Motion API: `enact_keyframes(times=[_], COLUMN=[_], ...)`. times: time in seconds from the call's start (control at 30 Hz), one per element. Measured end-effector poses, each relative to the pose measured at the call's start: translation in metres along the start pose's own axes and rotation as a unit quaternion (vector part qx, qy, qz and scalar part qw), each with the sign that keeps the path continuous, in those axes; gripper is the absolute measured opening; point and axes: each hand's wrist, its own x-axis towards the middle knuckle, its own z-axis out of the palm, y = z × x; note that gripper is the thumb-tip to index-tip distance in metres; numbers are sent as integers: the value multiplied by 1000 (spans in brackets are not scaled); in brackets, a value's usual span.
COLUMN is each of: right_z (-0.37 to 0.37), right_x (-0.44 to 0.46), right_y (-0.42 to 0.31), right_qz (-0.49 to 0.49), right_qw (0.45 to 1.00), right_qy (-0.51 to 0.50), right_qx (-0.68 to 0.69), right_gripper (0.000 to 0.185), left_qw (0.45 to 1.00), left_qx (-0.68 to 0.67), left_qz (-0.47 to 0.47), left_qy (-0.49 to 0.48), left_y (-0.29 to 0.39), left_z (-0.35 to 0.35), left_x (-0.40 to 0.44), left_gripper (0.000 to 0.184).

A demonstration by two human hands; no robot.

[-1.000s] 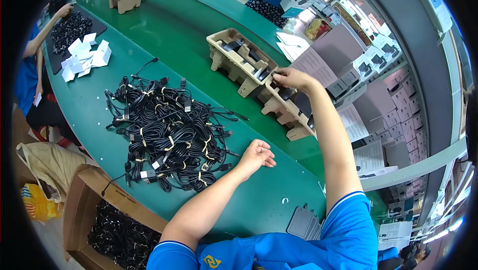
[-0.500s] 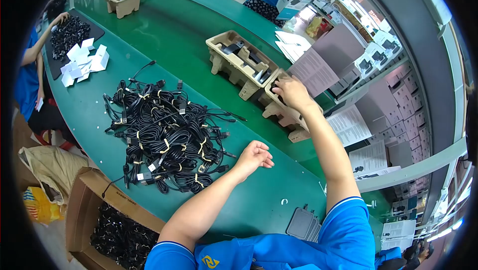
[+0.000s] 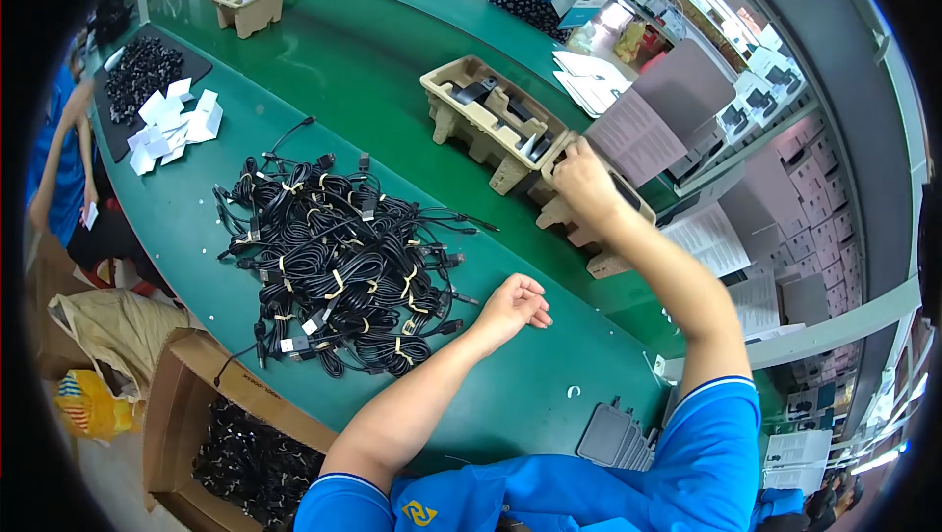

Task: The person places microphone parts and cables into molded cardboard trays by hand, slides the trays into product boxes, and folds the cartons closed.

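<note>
My left hand (image 3: pixel 517 310) rests palm up on the green table, fingers loosely curled and apart, with nothing in it. It lies just right of a big pile of bundled black cables (image 3: pixel 339 257) tied with pale ties. My right hand (image 3: pixel 581 179) reaches over a brown moulded tray (image 3: pixel 643 200), at its left end; its fingers are bent down and what is under them is hidden. Touching that tray's far end is a second brown tray (image 3: pixel 461 120) with black parts inside.
An open carton (image 3: pixel 177 434) of black cables stands at lower left. Flat black parts (image 3: pixel 610 434) lie near my body. White paper pieces (image 3: pixel 177 130) and a co-worker (image 3: pixel 69 159) are at left. A smaller tray (image 3: pixel 247 12) stands farther back.
My right hand has stayed over the near tray, its fingers shifting toward the tray's far edge. The view has shifted slightly. The co-worker at left has drawn an arm back from the black parts.
</note>
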Motion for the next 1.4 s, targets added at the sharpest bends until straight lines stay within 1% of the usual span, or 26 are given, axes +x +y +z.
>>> enact_keyframes(times=[0.07, 0.1, 0.13, 0.17, 0.2, 0.27, 0.3, 0.4, 0.43, 0.53, 0.57, 0.6, 0.67, 0.7, 0.8, 0.83, 0.97, 1.0, 1.07, 1.1, 1.13, 1.2, 1.23, 1.27, 1.33, 1.4], right_z=[14, 27, 45, 57, 60, 60, 67, 20, 20, 35, 35, 37, 61, 52, 54, 59, 61, 65, 37, 50, 46, 44, 47, 48, 56, 55], right_x=[-3, -8, -13, -13, -17, -25, -28, -45, -47, -47, -53, -52, -49, -52, -54, -52, -48, -43, -45, -41, -42, -50, -56, -63, -71, -68], right_y=[19, 20, 19, 17, 7, -5, -13, -12, -12, -22, -25, -26, -30, -30, -27, -30, -35, -37, -31, -31, -32, -29, -30, -31, -38, -51], right_qz=[-44, -5, 34, 69, 116, 111, 118, 132, 114, 99, 130, 140, 108, 129, 130, 146, 174, 192, 236, 202, 218, 181, 180, 164, 154, 243], right_qw=[992, 969, 929, 872, 859, 834, 857, 902, 912, 854, 823, 805, 805, 800, 783, 772, 776, 775, 800, 836, 843, 854, 832, 826, 788, 817], right_qy=[72, 133, 191, 247, 272, 314, 331, 326, 312, 316, 286, 301, 323, 311, 318, 345, 337, 349, 240, 280, 253, 242, 236, 206, 236, 275], right_qx=[97, 209, 316, 416, 419, 440, 377, 251, 243, 401, 472, 491, 486, 496, 518, 514, 504, 491, 496, 425, 422, 424, 469, 498, 547, 444], right_gripper=[19, 19, 20, 21, 26, 26, 28, 29, 34, 43, 54, 60, 62, 56, 48, 44, 35, 29, 21, 17, 17, 27, 36, 43, 47, 48], left_qw=[1000, 1000, 1000, 1000, 1000, 1000, 1000, 1000, 1000, 1000, 1000, 1000, 999, 999, 999, 999, 999, 999, 999, 998, 999, 998, 998, 998, 997, 993], left_qx=[10, 8, 4, 0, 7, 26, 24, 19, 18, 18, 18, 21, 26, 24, 26, 22, 22, 22, 26, 22, 20, 14, 15, 18, 42, 67], left_qz=[7, 5, 5, 7, 5, 1, 4, 1, 2, 1, 2, 5, 5, 9, 3, 2, 9, 7, 6, 4, 3, 20, 29, 39, 70, 100], left_qy=[-3, -6, -10, -13, -13, -13, -15, -19, -21, -23, -22, -22, -23, -26, -24, -28, -39, -42, -48, -50, -50, -63, -56, -54, -20, 0], left_y=[-3, -5, -6, -6, -7, -8, -7, -8, -7, -5, -6, -4, -4, -6, -6, -7, -8, -10, -11, -11, -11, -18, -17, -18, -26, -28], left_z=[0, -1, -1, 0, 0, 0, -1, -2, -2, -2, -2, -2, -2, -3, -4, -4, -8, -7, -8, -8, -9, -14, -14, -14, -13, -12], left_x=[1, 1, 2, 4, 5, 6, 7, 4, 4, 5, 5, 5, 3, 5, 4, 2, 7, 8, 11, 12, 13, 15, 14, 10, 3, -1], left_gripper=[14, 14, 14, 13, 14, 15, 15, 15, 15, 16, 16, 16, 16, 16, 16, 16, 15, 15, 16, 16, 16, 15, 14, 14, 13, 12])
